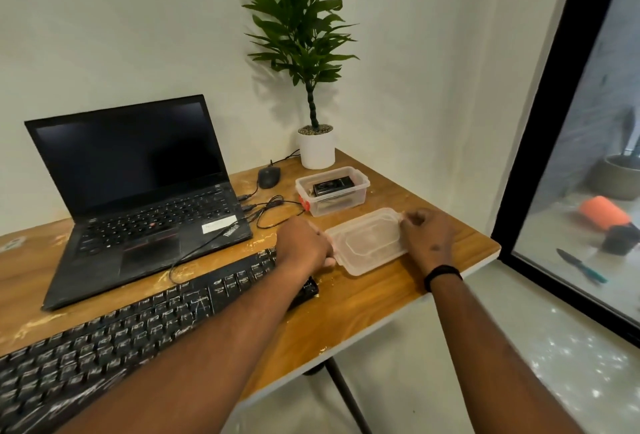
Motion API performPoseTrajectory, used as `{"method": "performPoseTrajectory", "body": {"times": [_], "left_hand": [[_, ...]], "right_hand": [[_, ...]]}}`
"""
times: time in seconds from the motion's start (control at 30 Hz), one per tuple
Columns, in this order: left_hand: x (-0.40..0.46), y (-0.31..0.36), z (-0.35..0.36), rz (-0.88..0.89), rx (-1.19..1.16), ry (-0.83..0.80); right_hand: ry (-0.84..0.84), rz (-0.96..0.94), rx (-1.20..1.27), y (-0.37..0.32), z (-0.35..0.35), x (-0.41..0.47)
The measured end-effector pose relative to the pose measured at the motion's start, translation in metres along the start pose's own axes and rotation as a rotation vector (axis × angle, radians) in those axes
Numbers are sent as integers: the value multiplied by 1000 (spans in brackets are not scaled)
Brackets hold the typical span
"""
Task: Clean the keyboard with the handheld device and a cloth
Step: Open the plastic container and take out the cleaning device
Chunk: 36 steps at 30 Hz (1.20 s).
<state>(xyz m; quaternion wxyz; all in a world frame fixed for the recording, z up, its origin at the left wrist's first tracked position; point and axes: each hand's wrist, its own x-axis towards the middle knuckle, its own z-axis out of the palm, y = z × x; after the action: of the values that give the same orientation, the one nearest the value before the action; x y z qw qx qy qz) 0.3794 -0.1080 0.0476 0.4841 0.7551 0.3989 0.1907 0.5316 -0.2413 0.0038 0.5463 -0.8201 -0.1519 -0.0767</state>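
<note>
A dusty black keyboard (114, 333) lies along the table's front, and my left forearm crosses over its right end. A clear plastic box (332, 191) behind my hands holds a black handheld device (334, 187). The box's clear lid (367, 241) lies flat on the table. My left hand (303, 243) grips the lid's left edge, and my right hand (427, 234) pinches its right far corner. No cloth is in view.
An open black laptop (138, 191) stands at the left of the wooden table (363, 312). A black mouse (269, 176) with looped cables lies behind it. A potted plant (317, 146) fills the far corner. A glass door (588, 156) is at the right.
</note>
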Motion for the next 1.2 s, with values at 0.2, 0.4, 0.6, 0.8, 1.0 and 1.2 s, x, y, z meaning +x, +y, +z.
{"method": "performPoseTrajectory", "body": {"times": [0.2,0.4,0.6,0.8,1.0,1.2], "left_hand": [[13,-16,4,35,175,31],[9,-16,4,112,284,23],[10,-3,-7,245,456,49],[59,31,-11,573,381,106],[148,39,-14,450,411,-19],[186,36,-5,452,651,-133]], "right_hand": [[-34,-19,-176,6,13,-1],[-25,-61,-265,10,13,0],[103,-209,-439,-3,13,-3],[-134,-338,-334,-50,41,47],[-516,-447,-502,-89,79,102],[-694,-448,-709,-105,107,132]]}}
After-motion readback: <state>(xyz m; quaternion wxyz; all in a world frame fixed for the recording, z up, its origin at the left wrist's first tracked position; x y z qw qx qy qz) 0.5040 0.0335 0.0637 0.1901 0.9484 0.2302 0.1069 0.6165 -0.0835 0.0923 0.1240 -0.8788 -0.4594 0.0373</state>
